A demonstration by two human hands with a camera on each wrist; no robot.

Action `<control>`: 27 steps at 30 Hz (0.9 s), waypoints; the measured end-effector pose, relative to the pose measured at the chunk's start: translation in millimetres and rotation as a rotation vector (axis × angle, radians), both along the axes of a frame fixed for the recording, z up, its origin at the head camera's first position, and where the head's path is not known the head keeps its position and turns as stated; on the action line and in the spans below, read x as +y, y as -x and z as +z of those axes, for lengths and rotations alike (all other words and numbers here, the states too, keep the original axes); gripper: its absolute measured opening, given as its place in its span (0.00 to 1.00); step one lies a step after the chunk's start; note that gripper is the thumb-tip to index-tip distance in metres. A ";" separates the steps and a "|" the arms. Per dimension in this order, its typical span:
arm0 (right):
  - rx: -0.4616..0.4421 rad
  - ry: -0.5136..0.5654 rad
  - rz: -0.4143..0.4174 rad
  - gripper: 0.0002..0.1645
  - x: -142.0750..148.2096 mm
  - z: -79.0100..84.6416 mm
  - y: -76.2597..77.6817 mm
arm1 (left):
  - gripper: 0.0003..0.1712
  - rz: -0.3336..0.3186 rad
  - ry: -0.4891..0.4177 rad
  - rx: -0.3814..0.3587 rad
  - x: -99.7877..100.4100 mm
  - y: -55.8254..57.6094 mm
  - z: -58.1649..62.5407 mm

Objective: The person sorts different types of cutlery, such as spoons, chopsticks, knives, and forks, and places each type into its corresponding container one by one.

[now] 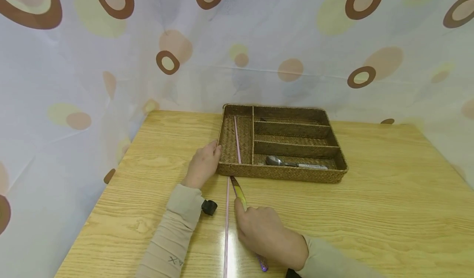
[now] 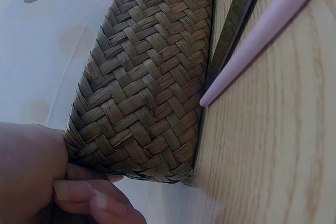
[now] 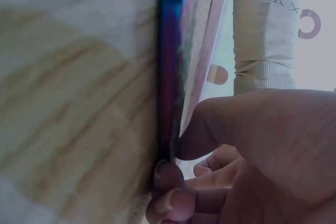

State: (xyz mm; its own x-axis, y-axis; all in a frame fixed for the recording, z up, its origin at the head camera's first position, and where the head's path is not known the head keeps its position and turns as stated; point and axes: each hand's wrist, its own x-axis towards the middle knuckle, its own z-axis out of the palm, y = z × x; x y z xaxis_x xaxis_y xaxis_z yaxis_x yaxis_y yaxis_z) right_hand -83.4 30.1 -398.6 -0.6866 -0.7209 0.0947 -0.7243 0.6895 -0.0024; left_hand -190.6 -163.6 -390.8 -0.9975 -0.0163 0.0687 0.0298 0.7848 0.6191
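A brown woven cutlery tray [image 1: 285, 174] with several compartments sits toward the back of the table. My left hand [image 1: 203, 163] grips its front left corner, fingers curled about the woven wall in the left wrist view. Just in front of the tray, my right hand [image 1: 264, 230] holds a table knife [image 1: 239, 191] low over the table, blade tip at the tray's front wall. Its shiny purple-blue handle [image 3: 174, 61] shows in the right wrist view. Left of the knife, a pink chopstick [image 1: 226, 224] lies on the table, its tip by the tray wall.
Another pink chopstick [image 1: 237, 140] lies lengthwise in the tray's left compartment. A spoon [image 1: 275, 160] with a pale patterned handle rests in the front right one. Something dark [image 1: 263, 120], mostly hidden, is in the back right one. A patterned curtain [image 1: 237, 80] hangs behind the wooden table [image 1: 400, 212].
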 end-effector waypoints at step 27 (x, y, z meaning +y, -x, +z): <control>0.024 0.012 0.014 0.14 -0.7 -4.1 3.1 | 0.25 0.003 -0.009 -0.006 0.1 0.8 -1.0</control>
